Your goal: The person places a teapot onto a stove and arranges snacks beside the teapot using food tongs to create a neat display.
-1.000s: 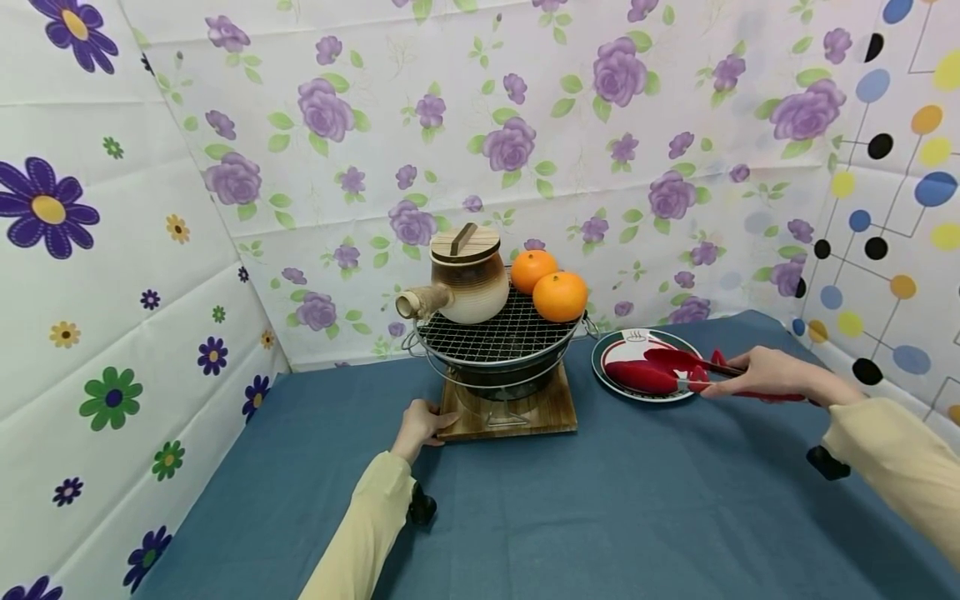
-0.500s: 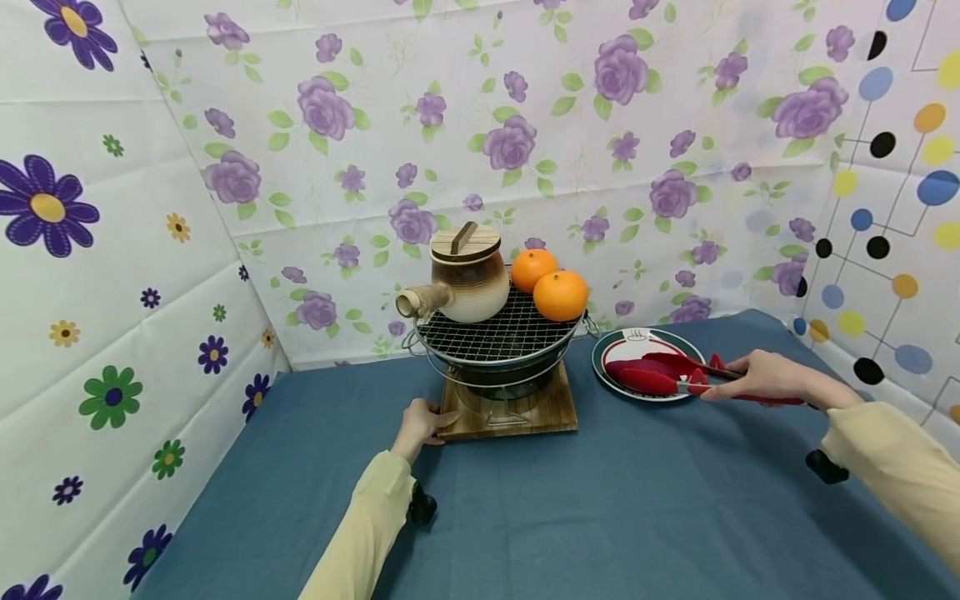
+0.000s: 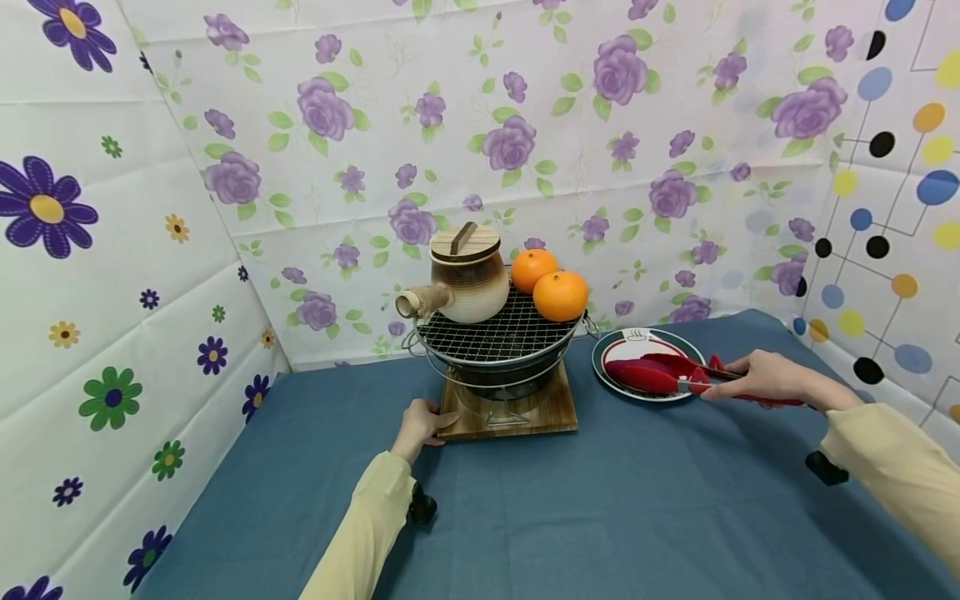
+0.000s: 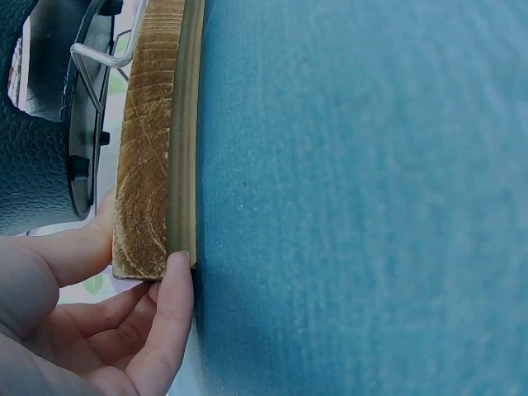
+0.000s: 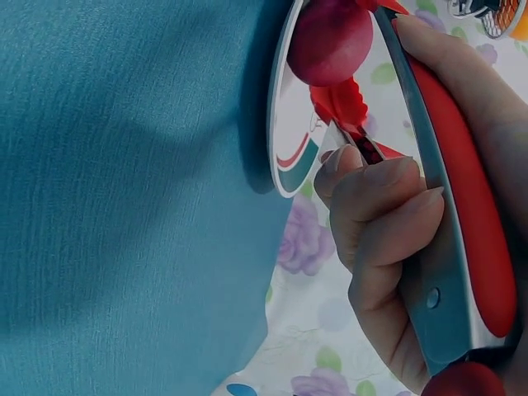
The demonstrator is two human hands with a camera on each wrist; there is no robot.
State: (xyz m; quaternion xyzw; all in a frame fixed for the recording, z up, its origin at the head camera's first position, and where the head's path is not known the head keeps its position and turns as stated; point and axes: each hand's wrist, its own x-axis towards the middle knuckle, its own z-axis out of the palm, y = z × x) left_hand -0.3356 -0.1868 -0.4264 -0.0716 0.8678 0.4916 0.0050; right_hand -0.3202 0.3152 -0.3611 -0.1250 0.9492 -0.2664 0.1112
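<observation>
My left hand (image 3: 417, 425) pinches the near left corner of the wooden board (image 3: 555, 408), with the thumb over its top and the fingers at its underside. On the board stands a round black grill (image 3: 517, 379). My right hand (image 3: 768, 375) holds red kitchen tongs (image 3: 675, 363), their metal handle (image 5: 441, 214) squeezed between thumb and fingers. The scalloped red tong ends lie around a long purplish-red vegetable (image 3: 624, 368), like a sweet potato, over the plate (image 3: 637, 335). Its smooth rounded end (image 5: 330, 41) shows in the right wrist view; the tongs partly hide the rest.
On the grill's wire mesh (image 3: 495, 340) sit a brown-and-cream clay pot (image 3: 476, 292) with a wooden lid and two oranges (image 3: 561, 296). The pot's handle (image 3: 423, 302) juts out to the left. Patterned cloth walls (image 3: 420, 125) border the blue tablecloth (image 3: 525, 517).
The tong ends have drawn slightly closer, and more of the purplish-red vegetable shows between them. My right hand has dipped a little. My left hand has stayed on the board.
</observation>
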